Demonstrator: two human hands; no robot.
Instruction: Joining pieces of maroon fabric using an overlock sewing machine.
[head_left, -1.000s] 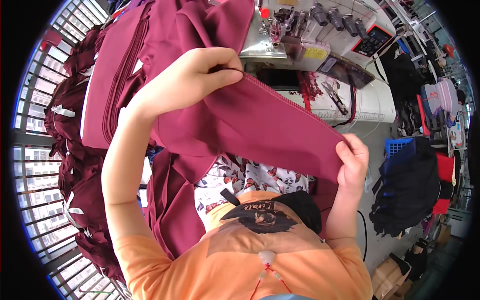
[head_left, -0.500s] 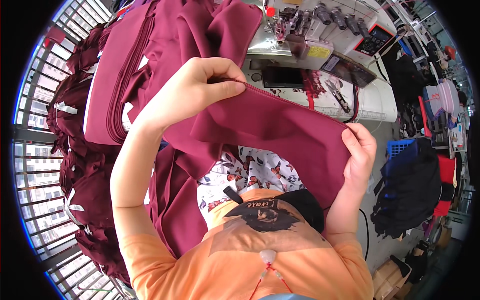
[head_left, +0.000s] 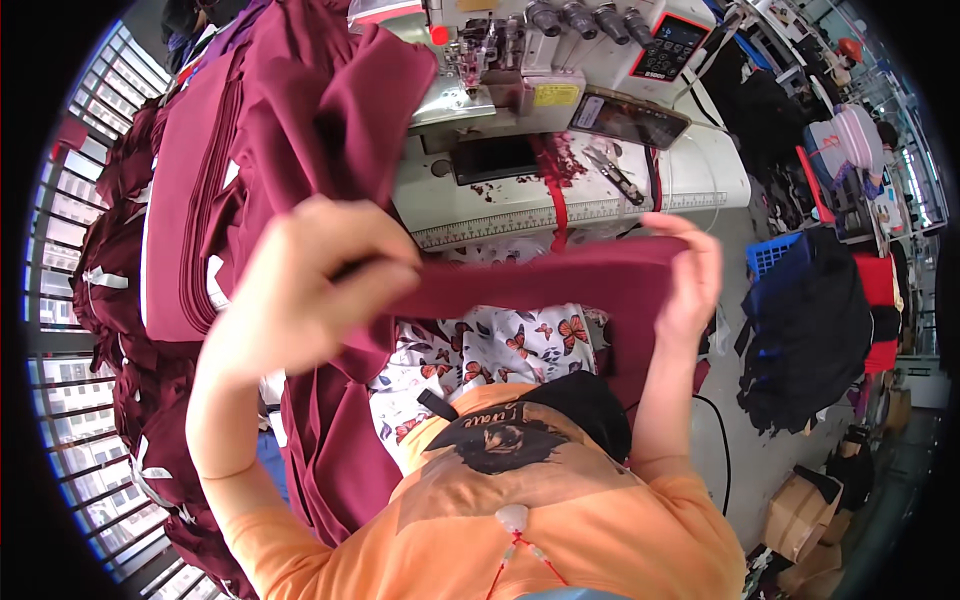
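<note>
A strip of maroon fabric [head_left: 540, 284] stretches between my two hands over my lap. My left hand [head_left: 312, 285], smeared by motion, pinches its left end. At the right end my right hand [head_left: 693, 285] grips the fabric, with the fingers curled behind it. More maroon cloth [head_left: 300, 110] runs from the sewing machine's side down past my left hand and onto my lap. Beneath the stretched strip lies white butterfly-print cloth [head_left: 500, 345]. A white sewing machine [head_left: 550, 90] stands beyond my hands.
On the machine table lie a phone [head_left: 628, 118], thread snips [head_left: 614, 177] and red thread scraps [head_left: 562, 165]. A ruler strip [head_left: 480, 231] follows the table's front edge. Folded maroon panels [head_left: 180, 230] are stacked at left, beside tied maroon bundles [head_left: 115, 290]. Black cloth [head_left: 805, 345] hangs at right.
Both hands have come lower and nearer my body, the left one moving farther left. The fabric between them has narrowed from a broad panel to a folded-looking strip. The view has shifted to the right.
</note>
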